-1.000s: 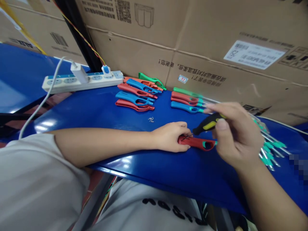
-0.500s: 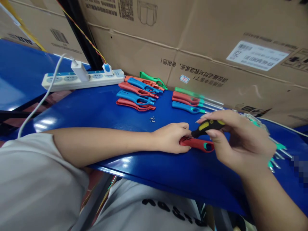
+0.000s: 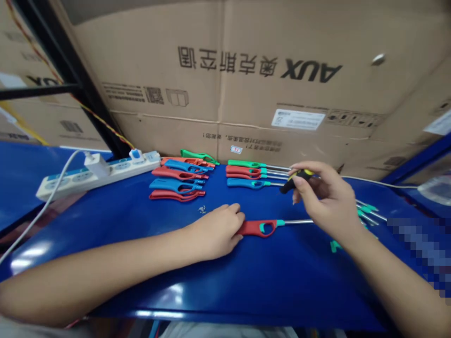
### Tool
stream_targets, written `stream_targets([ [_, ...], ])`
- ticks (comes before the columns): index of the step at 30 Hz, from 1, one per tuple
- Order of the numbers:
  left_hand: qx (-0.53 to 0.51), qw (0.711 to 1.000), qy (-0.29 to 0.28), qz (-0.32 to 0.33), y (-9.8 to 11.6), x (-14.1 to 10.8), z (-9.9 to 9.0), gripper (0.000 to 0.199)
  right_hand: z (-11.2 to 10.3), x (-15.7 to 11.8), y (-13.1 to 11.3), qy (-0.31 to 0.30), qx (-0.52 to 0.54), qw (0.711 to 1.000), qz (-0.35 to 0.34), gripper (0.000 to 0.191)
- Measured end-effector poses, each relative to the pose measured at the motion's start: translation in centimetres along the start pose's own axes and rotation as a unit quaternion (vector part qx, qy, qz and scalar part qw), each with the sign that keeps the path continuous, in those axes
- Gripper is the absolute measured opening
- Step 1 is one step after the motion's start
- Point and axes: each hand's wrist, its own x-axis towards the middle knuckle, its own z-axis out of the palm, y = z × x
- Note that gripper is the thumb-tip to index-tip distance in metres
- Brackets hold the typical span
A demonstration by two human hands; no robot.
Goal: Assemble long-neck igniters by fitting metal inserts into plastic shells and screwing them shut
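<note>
My left hand [image 3: 221, 231] is closed around the handle end of a red long-nosed gas lighter [image 3: 254, 228], which lies flat with its metal tube pointing right. My right hand [image 3: 326, 197] grips a black and yellow screwdriver [image 3: 297, 180], held up to the right of the lighter and apart from it; the tip is hard to make out. Small screws [image 3: 201, 210] lie loose just beyond my left hand. Past them are several red, blue, orange and green lighter handle shells [image 3: 178, 187]. Lighters with tubes, among them a blue one [image 3: 244, 183], lie in a row at the back.
The blue table [image 3: 197, 286] reaches back to a large cardboard box [image 3: 246, 98]. A white power strip [image 3: 102, 171] with plugs and a cable sits at the left. Metal tubes with green fittings [image 3: 368, 209] lie to the right, partly behind my right hand.
My right hand has lifted the screwdriver away from the red lighter's handle, uncovering its tube. My left hand still holds the handle. The camera view has tilted up and shifted right.
</note>
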Motion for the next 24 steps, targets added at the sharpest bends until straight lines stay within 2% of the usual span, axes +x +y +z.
stream_targets([
  [1,0.004,1.0,-0.007,-0.003,-0.3,-0.1,-0.4,0.018,-0.5,-0.2,0.9,0.004,-0.022,1.0,0.01,0.024],
  [4,0.012,1.0,-0.006,0.007,-2.0,0.3,-1.8,0.019,-1.7,-0.9,3.1,0.068,-0.086,0.994,0.016,0.022],
  [9,0.035,0.995,0.088,0.037,-5.7,3.3,-4.6,0.024,-3.4,-0.9,4.3,0.238,-0.086,0.967,0.024,0.014],
  [12,0.03,0.993,0.114,0.02,-7.9,5.6,-5.1,0.027,-4.2,-0.7,4.3,0.298,-0.048,0.952,0.041,0.011],
  [16,0.017,0.993,0.116,-0.009,-9.3,7.8,-4.0,0.031,-4.3,-1.0,4.2,0.262,-0.069,0.961,0.048,0.005],
  [20,0.025,0.994,0.108,-0.011,-9.3,8.9,-2.7,0.03,-3.4,-1.4,3.8,0.205,-0.115,0.972,0.003,0.007],
  [24,0.034,0.992,0.119,-0.01,-9.3,9.3,-2.3,0.03,-2.5,-1.7,3.2,0.146,-0.114,0.983,-0.021,0.009],
])
